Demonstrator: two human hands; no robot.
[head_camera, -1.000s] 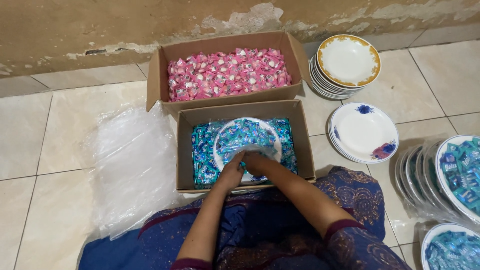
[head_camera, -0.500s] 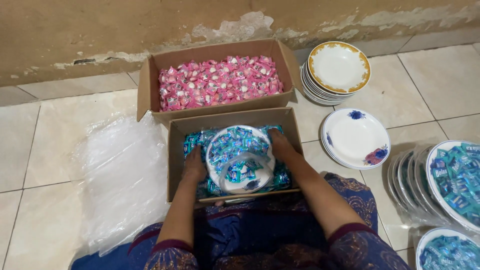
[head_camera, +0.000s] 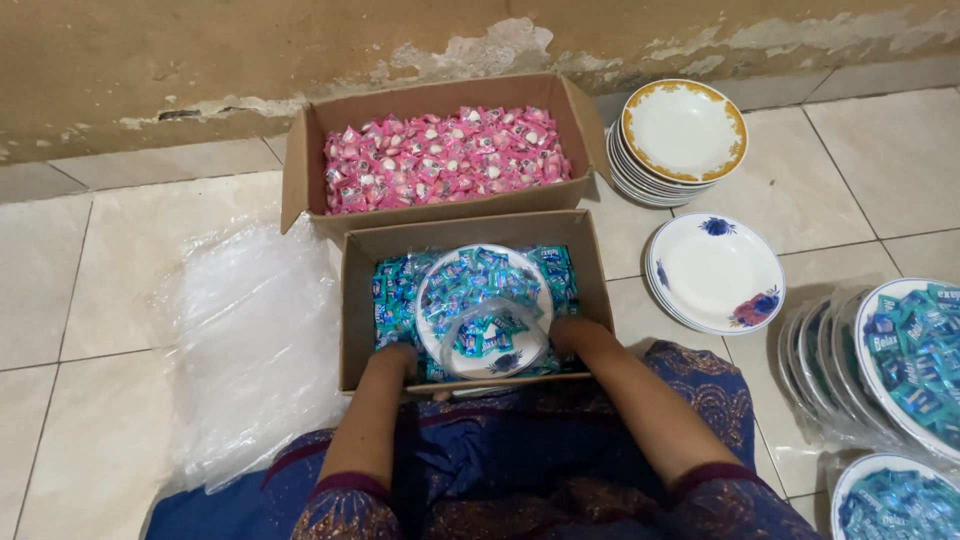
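Now both hands flank a white plate (head_camera: 483, 300) heaped with blue candies.

Bright even light, soft shadows, sharp focus, mild glare on plastic sheet (head_camera: 250, 340)

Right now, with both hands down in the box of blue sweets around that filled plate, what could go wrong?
1. The plate is heaped with blue sweets; if it tilts, some may slide off back into the box.
2. The left hand and right hand are partly buried at the plate's sides, so the hold may be unsure.
3. A clear plastic wrap lies over the plate's near edge and could make it slippery.
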